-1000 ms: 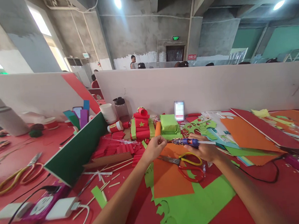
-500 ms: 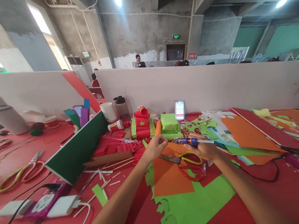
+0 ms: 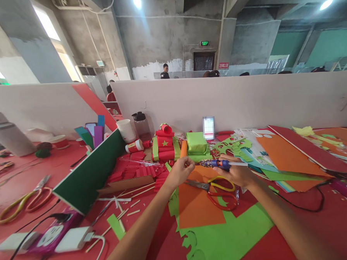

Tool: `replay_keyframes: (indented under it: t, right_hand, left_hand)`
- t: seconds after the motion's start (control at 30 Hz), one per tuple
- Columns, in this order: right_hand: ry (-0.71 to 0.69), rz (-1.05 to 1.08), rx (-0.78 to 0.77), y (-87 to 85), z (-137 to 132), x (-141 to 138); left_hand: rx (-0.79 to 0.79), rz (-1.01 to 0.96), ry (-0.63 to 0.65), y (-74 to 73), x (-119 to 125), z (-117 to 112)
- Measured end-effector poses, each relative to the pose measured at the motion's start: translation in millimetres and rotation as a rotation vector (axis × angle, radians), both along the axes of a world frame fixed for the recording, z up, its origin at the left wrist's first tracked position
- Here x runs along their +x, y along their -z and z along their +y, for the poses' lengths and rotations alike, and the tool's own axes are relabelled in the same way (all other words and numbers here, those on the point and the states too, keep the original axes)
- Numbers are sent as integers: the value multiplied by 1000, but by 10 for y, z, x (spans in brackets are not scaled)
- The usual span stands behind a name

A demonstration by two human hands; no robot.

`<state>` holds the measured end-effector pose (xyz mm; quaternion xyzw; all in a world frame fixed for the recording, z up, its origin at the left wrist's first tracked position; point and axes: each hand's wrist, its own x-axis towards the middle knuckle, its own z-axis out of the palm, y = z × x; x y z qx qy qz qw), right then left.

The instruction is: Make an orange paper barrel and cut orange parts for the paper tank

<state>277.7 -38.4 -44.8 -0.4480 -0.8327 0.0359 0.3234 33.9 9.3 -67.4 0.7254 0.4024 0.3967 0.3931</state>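
The tabletop (image 3: 165, 248) is red and heavily covered. On the left side lie a pair of scissors (image 3: 42, 183) and a purple power strip (image 3: 55, 231); a grey flask (image 3: 9, 138) and a red-and-white paper cup (image 3: 59, 142) occupy the area behind. A dark green board (image 3: 90, 175) is tilted on its edge. Light wooden sticks (image 3: 133, 212) and a light green paper strip (image 3: 116, 226) are scattered beside it. At the rear are a black-lidded bottle (image 3: 141, 126) and a green-wrapped block (image 3: 196, 142). A ragged-edged green sheet (image 3: 243, 235) lies flat at front centre; a black cable (image 3: 320, 207) curves across the right.
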Motion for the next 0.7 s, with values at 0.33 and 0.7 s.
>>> replay_keyframes:
  t: [0.33, 0.7]
  right_hand:
    - [23, 7, -13, 7, 10, 24]
    - [-5, 25, -24, 1, 19, 72]
  left_hand:
    - [-37, -26, -21, -47, 4, -9]
    - [-75, -63, -29, 30, -8, 54]
